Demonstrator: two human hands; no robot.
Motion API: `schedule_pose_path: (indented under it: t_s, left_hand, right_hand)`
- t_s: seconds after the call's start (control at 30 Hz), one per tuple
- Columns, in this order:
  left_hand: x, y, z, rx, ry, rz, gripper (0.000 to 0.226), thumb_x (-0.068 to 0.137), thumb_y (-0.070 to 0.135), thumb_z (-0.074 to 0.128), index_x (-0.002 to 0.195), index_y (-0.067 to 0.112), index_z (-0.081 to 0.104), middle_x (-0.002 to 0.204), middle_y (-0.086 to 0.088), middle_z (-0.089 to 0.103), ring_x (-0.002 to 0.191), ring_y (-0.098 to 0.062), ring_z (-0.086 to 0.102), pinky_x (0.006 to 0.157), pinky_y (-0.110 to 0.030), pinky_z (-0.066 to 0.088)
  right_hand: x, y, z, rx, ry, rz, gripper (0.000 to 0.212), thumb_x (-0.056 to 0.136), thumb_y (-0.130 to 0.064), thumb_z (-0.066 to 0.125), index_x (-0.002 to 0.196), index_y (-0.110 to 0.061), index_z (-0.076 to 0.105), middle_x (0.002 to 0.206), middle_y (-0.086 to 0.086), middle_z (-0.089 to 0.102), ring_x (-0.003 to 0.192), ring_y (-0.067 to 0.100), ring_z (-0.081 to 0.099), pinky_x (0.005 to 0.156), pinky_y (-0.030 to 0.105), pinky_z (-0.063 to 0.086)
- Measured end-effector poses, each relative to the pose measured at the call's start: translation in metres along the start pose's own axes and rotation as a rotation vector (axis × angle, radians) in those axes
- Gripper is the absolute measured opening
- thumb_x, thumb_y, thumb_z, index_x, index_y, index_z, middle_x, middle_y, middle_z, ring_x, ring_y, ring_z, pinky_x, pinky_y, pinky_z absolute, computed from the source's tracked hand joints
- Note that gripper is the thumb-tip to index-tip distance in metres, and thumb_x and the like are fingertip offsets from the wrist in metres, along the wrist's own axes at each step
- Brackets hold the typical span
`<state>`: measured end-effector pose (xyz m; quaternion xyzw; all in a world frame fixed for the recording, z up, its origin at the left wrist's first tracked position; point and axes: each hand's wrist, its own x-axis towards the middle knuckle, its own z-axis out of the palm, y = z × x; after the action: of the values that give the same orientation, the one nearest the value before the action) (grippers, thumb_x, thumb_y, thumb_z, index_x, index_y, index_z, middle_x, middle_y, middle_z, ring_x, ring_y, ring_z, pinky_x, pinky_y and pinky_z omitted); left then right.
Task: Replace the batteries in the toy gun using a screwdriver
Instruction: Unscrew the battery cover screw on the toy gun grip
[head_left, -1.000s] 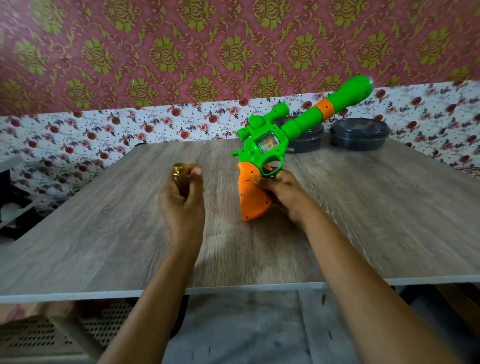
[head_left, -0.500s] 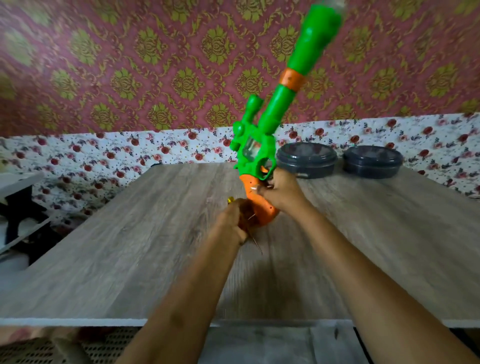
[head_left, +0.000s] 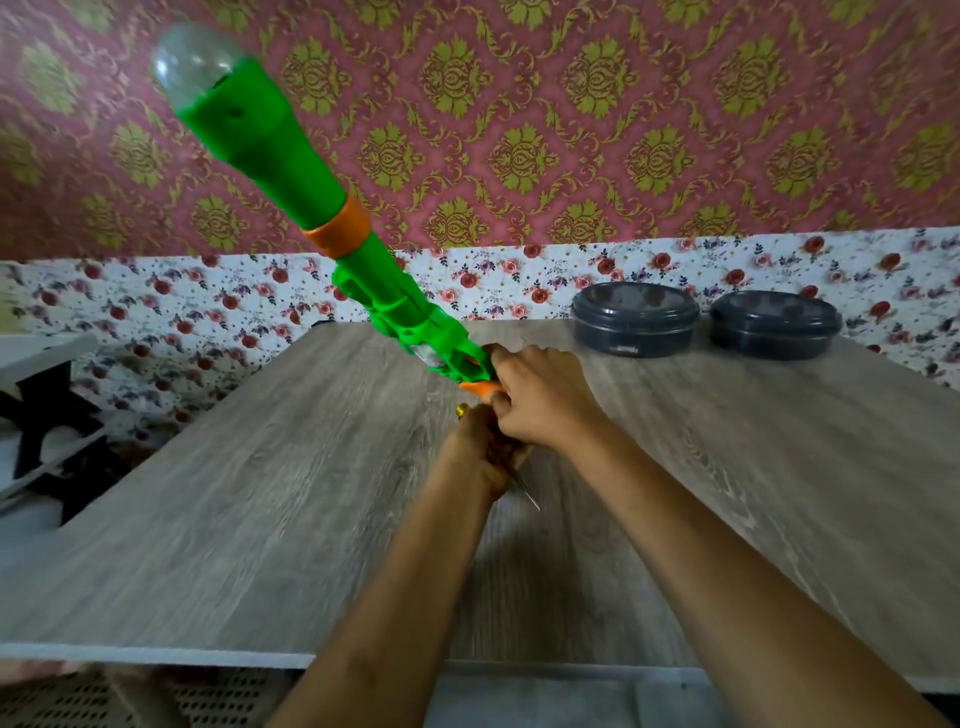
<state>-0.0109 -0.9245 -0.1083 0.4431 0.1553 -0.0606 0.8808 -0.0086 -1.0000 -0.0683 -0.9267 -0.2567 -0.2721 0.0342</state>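
Toy gun (head_left: 332, 228), a long green plastic piece with an orange ring round its barrel and a clear dome at the muzzle, is held up off the grey wood-grain counter (head_left: 260, 493), its orange grip buried in the right hand (head_left: 545, 402). That hand's fingers (head_left: 506, 358) are curled tight round the grip and the trigger end, so only a sliver of orange shows just below the knuckles. The long axis runs on a steep slant: the butt sits low at the fingers, and the barrel climbs away up and to the person's left, muzzle pointing at the patterned wall, well beyond the fingertips. Held so, the underside of the grip is likely turned toward the other hand, where a battery cover and its screw would probably be, though the cover itself is hidden. The left hand (head_left: 480, 449) is closed round a screwdriver (head_left: 524, 488) with a yellowish handle; the handle's end pokes out just above the knuckles and the thin metal shaft sticks out below, pointing down and toward the person, away from the gun. By my reading the tool must be turned round before its tip can meet any screw. Two dark round lidded containers (head_left: 636, 317) sit on the counter well beyond the right hand's fingers.
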Motion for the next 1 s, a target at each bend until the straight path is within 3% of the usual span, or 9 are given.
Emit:
schedule_pose_path:
  t_s: [0.23,0.63,0.73,0.87,1.0]
  left_hand:
    - [-0.003,0.000,-0.001,-0.077,-0.031,0.017,0.036,0.102,0.015,0.031,0.073,0.011,0.051,0.040,0.001,0.059,0.033,-0.007,0.057,0.033,-0.016,0.045]
    - [-0.002,0.000,-0.004,-0.098,-0.047,0.026,0.038,0.102,0.018,0.033,0.071,0.011,0.053,0.043,0.001,0.060,0.037,-0.008,0.060,0.038,-0.016,0.048]
    - [0.000,-0.001,-0.004,-0.090,-0.050,0.017,0.033,0.100,0.016,0.034,0.075,0.012,0.054,0.052,-0.002,0.060,0.050,-0.013,0.061,0.048,-0.021,0.048]
    - [0.004,0.001,-0.007,-0.111,-0.056,0.022,0.034,0.101,0.013,0.028,0.077,0.011,0.052,0.050,-0.003,0.059,0.060,-0.014,0.055,0.060,-0.023,0.039]
    - [0.000,0.001,-0.005,-0.200,-0.087,0.016,0.031,0.100,0.018,0.032,0.082,0.010,0.055,0.062,-0.008,0.061,0.073,-0.019,0.053,0.068,-0.027,0.041]
  right_hand:
    - [-0.001,-0.001,0.001,-0.025,0.019,-0.121,0.043,0.085,-0.023,0.051,0.128,-0.019,0.042,0.102,0.007,0.065,0.096,0.030,0.061,0.067,0.030,0.034]
    - [-0.009,0.001,-0.004,0.042,0.064,-0.137,0.049,0.090,-0.024,0.048,0.137,-0.028,0.034,0.113,0.002,0.064,0.102,0.027,0.061,0.074,0.030,0.039]
    - [-0.012,-0.003,0.000,0.022,0.105,-0.127,0.050,0.087,-0.021,0.050,0.136,-0.025,0.038,0.118,-0.002,0.063,0.101,0.025,0.062,0.071,0.031,0.042]
    - [-0.013,-0.002,0.003,-0.040,0.179,-0.154,0.051,0.068,-0.013,0.064,0.119,-0.013,0.058,0.096,0.004,0.072,0.077,0.026,0.070,0.053,0.031,0.053]
    - [-0.017,-0.004,0.002,0.018,0.137,-0.173,0.053,0.076,-0.015,0.060,0.128,-0.020,0.051,0.107,0.001,0.069,0.088,0.025,0.068,0.065,0.029,0.047]
